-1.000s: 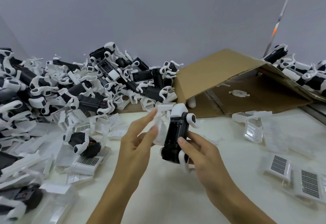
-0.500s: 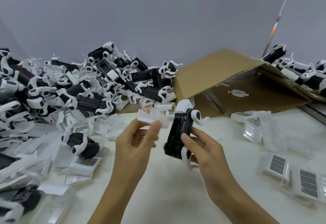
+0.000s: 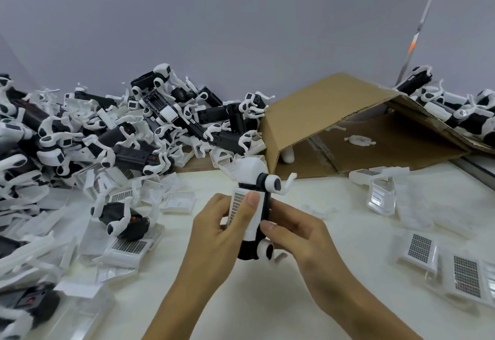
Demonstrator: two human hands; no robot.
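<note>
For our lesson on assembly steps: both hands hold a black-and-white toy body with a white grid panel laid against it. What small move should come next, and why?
Probably the left hand should press the grid panel flush into the toy body with its thumb. The panel already lies along the body, the thumb rests on it, and the right hand braces the body.
</note>
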